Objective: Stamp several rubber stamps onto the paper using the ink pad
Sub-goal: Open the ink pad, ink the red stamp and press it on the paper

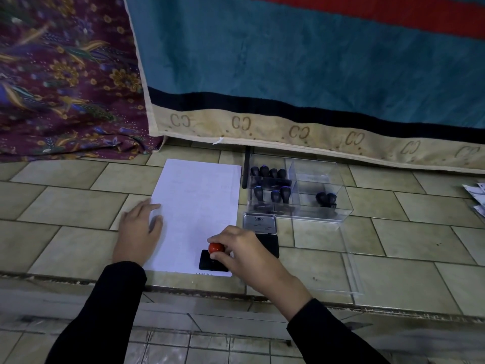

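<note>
A white sheet of paper lies on the tiled floor. My left hand rests flat on its left edge, fingers spread. My right hand grips a rubber stamp with a red knob and a black base; the base sits on the paper near its bottom right corner. A dark printed mark shows just below the base at the paper's edge. An open ink pad with its lid raised lies right of the paper, partly behind my right hand.
A clear plastic box right of the paper holds several dark-handled stamps. Its clear lid lies flat nearer to me. A teal blanket and a purple floral cloth hang behind. A floor step edge runs just below the paper.
</note>
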The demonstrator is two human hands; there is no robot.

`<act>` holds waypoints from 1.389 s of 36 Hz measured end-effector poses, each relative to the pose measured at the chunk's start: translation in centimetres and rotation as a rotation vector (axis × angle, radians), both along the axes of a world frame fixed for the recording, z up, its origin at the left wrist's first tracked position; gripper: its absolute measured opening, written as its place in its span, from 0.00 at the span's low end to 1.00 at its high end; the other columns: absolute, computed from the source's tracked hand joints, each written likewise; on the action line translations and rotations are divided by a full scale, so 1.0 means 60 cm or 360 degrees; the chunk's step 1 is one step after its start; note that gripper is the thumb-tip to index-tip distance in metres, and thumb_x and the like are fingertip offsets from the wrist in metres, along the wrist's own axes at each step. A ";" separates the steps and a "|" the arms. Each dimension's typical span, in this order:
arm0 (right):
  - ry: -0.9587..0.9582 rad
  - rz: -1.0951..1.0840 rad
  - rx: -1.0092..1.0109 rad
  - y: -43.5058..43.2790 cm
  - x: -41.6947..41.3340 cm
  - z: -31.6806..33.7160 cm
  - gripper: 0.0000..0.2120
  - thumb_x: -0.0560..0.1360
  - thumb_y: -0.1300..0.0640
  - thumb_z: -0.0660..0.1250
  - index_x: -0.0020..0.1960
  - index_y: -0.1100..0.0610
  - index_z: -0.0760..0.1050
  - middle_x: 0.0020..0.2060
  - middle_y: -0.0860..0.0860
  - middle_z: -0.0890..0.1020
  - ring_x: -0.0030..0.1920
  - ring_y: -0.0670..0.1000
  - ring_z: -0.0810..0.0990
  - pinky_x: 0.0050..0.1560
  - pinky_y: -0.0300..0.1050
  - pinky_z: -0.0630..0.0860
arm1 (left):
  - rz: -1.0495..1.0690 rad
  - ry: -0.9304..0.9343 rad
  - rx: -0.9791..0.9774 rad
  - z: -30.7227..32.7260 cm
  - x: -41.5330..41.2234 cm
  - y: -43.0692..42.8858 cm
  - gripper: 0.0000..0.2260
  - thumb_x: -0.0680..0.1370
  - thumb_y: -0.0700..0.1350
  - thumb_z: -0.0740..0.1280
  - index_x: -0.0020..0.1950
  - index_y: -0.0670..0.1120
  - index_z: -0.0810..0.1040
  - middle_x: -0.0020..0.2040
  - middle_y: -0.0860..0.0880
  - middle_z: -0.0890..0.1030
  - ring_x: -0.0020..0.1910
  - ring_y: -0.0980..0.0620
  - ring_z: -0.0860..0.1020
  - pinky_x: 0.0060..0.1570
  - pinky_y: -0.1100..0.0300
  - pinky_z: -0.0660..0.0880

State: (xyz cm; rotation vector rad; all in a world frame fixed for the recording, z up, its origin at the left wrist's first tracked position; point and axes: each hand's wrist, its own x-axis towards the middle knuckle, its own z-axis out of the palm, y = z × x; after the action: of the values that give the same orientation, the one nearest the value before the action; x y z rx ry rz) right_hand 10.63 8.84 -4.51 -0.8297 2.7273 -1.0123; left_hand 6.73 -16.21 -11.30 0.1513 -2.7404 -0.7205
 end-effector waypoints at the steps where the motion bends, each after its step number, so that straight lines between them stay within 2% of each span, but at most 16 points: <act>1: 0.0008 0.0004 0.0012 -0.001 0.001 0.000 0.15 0.76 0.54 0.66 0.62 0.54 0.75 0.56 0.52 0.78 0.50 0.51 0.79 0.54 0.42 0.76 | 0.0003 -0.0002 0.0000 0.000 0.000 0.000 0.12 0.76 0.36 0.67 0.59 0.39 0.78 0.66 0.38 0.75 0.65 0.40 0.74 0.66 0.43 0.64; 9: 0.0115 -0.0041 0.0069 -0.013 0.014 -0.006 0.13 0.76 0.56 0.66 0.61 0.55 0.76 0.52 0.53 0.76 0.49 0.53 0.78 0.51 0.45 0.77 | 0.0008 -0.0013 -0.0039 0.000 0.001 0.002 0.12 0.77 0.36 0.66 0.60 0.39 0.77 0.66 0.39 0.75 0.64 0.39 0.74 0.66 0.44 0.63; 12: 0.0139 -0.0067 0.0054 -0.016 0.018 -0.007 0.12 0.76 0.57 0.66 0.59 0.56 0.77 0.49 0.52 0.77 0.47 0.53 0.78 0.48 0.45 0.77 | 0.0012 -0.0029 -0.0066 0.001 0.003 0.002 0.12 0.77 0.37 0.66 0.60 0.40 0.77 0.67 0.39 0.75 0.65 0.40 0.73 0.66 0.44 0.63; 15: 0.0141 -0.0074 0.0088 -0.019 0.020 -0.007 0.10 0.75 0.58 0.66 0.55 0.57 0.79 0.47 0.53 0.77 0.47 0.53 0.77 0.47 0.49 0.78 | 0.0019 -0.0074 -0.0095 0.003 0.003 0.003 0.13 0.77 0.38 0.65 0.62 0.40 0.76 0.67 0.40 0.74 0.66 0.41 0.72 0.67 0.43 0.63; 21: 0.0046 -0.0141 0.0026 -0.021 0.011 -0.001 0.11 0.74 0.58 0.68 0.56 0.56 0.80 0.49 0.53 0.79 0.47 0.53 0.78 0.49 0.45 0.77 | 0.0042 -0.0154 -0.0152 0.008 0.003 0.005 0.14 0.78 0.40 0.64 0.63 0.42 0.75 0.69 0.42 0.73 0.67 0.41 0.71 0.68 0.44 0.63; 24: 0.0021 -0.0115 0.0076 -0.023 0.012 0.001 0.10 0.73 0.58 0.69 0.54 0.57 0.80 0.47 0.53 0.78 0.47 0.54 0.77 0.47 0.47 0.77 | 0.0062 -0.0224 -0.0165 0.013 0.002 0.007 0.14 0.79 0.42 0.62 0.64 0.43 0.73 0.70 0.43 0.71 0.68 0.43 0.70 0.69 0.43 0.62; 28: -0.0003 -0.0142 0.0079 -0.023 0.004 0.005 0.11 0.74 0.58 0.68 0.56 0.56 0.80 0.49 0.54 0.78 0.49 0.54 0.77 0.49 0.45 0.76 | 0.0079 -0.0288 -0.0192 0.018 0.001 0.008 0.15 0.80 0.44 0.60 0.66 0.45 0.71 0.71 0.45 0.70 0.70 0.45 0.68 0.70 0.43 0.60; 35: -0.0014 -0.0169 0.0064 -0.023 0.006 0.005 0.10 0.74 0.58 0.69 0.55 0.57 0.80 0.49 0.54 0.78 0.47 0.54 0.77 0.49 0.47 0.77 | 0.0180 -0.0306 -0.0284 0.030 -0.001 0.027 0.16 0.78 0.41 0.62 0.66 0.44 0.72 0.72 0.44 0.67 0.72 0.43 0.65 0.72 0.42 0.55; 39: 0.0004 -0.0152 0.0109 -0.025 0.011 0.004 0.09 0.73 0.59 0.68 0.52 0.58 0.80 0.48 0.54 0.78 0.48 0.55 0.76 0.49 0.50 0.77 | 0.0010 -0.0207 -0.0272 0.032 -0.007 0.040 0.17 0.77 0.39 0.63 0.65 0.45 0.74 0.74 0.46 0.67 0.73 0.46 0.65 0.73 0.44 0.55; 43: -0.0013 -0.0177 0.0073 -0.025 0.011 0.004 0.09 0.73 0.59 0.68 0.53 0.58 0.80 0.48 0.55 0.78 0.46 0.55 0.77 0.49 0.48 0.77 | -0.0233 -0.0151 -0.0198 0.022 -0.011 0.058 0.15 0.78 0.41 0.64 0.64 0.47 0.76 0.74 0.48 0.68 0.75 0.49 0.62 0.74 0.47 0.52; 50: -0.0037 -0.0187 0.0052 -0.025 0.014 0.002 0.08 0.73 0.59 0.68 0.52 0.57 0.80 0.47 0.54 0.77 0.45 0.54 0.76 0.48 0.48 0.77 | -0.0278 -0.0108 -0.0025 -0.002 -0.003 0.067 0.12 0.80 0.45 0.63 0.63 0.49 0.75 0.73 0.50 0.70 0.75 0.52 0.62 0.75 0.48 0.51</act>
State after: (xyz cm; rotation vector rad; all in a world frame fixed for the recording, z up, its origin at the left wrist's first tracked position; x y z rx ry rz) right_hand 11.47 7.36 -4.39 -0.6552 2.7931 -0.9891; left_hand 6.53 -12.16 -11.42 -0.0695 -2.8490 -0.7521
